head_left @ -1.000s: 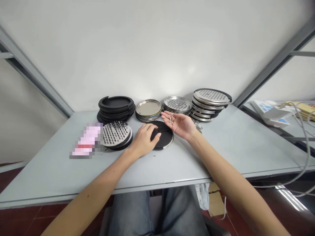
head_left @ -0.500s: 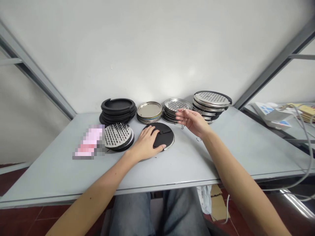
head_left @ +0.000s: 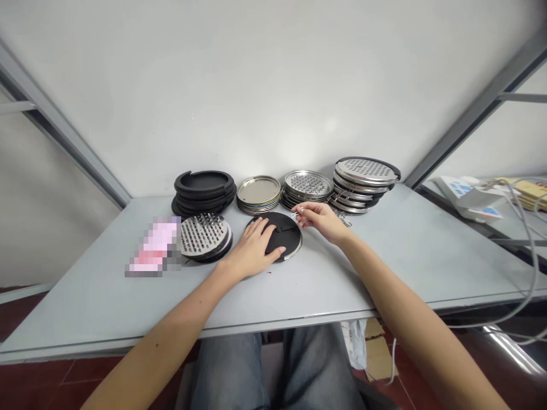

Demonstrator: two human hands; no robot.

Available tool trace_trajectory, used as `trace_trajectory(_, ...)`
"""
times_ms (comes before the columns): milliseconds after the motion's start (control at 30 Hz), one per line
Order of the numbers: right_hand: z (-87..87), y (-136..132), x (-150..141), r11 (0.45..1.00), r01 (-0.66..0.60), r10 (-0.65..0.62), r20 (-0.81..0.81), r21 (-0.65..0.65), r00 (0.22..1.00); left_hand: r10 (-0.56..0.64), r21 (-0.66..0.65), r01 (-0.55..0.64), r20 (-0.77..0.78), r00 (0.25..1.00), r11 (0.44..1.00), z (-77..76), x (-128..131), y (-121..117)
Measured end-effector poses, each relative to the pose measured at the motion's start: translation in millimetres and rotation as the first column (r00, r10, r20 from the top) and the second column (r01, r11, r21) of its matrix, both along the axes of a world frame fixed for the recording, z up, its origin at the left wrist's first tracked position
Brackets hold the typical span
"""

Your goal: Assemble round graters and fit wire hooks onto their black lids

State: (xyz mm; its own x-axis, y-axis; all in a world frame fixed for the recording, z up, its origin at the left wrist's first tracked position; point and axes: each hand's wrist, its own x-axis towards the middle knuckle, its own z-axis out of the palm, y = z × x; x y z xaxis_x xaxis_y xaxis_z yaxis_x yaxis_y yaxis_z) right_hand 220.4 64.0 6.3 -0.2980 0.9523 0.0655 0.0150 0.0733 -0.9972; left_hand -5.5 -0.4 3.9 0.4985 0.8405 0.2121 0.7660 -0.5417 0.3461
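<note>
My left hand (head_left: 252, 253) lies flat on a round black disc (head_left: 285, 242) with a steel rim, holding it on the tabletop (head_left: 384, 267). My right hand (head_left: 320, 222), apart from it, pinches a small metal clip (head_left: 294, 214) just above the disc's far right edge. The disc is round, with no long axis, and lies right under my left palm, close to my right fingertips (head_left: 302, 209). Stacked steel graters (head_left: 365, 172) stand beyond.
</note>
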Motion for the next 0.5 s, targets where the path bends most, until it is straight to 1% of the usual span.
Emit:
trace_trajectory(100, 0.5, -1.7, -2.7, 0.998, -0.021, 0.019, -0.039, -0.058, 0.999, 0.006, 0.002, -0.006, -0.019, 1.0, 1.0, 0.7, 0.2, -0.2)
trace_trajectory(300, 0.2, -4.1, -5.5, 0.996, -0.046, 0.042, -0.052, -0.081, 0.998, -0.004, 0.019, 0.005, -0.077, 0.997, 1.0, 5.6, -5.5, -2.0)
trace_trajectory(433, 0.1, -4.8, -7.2, 0.995, -0.051, 0.048, -0.034, -0.085, 0.998, 0.002, 0.084, 0.008, -0.12, 0.993, 0.996, 12.9, -6.8, -6.0)
trace_trajectory(500, -0.6, -4.6, -8.1, 0.994, -0.055, 0.052, -0.037, -0.093, 0.998, 0.045, 0.129, -0.029, -0.124, 0.991, 0.991, 16.1, -5.0, -7.6)
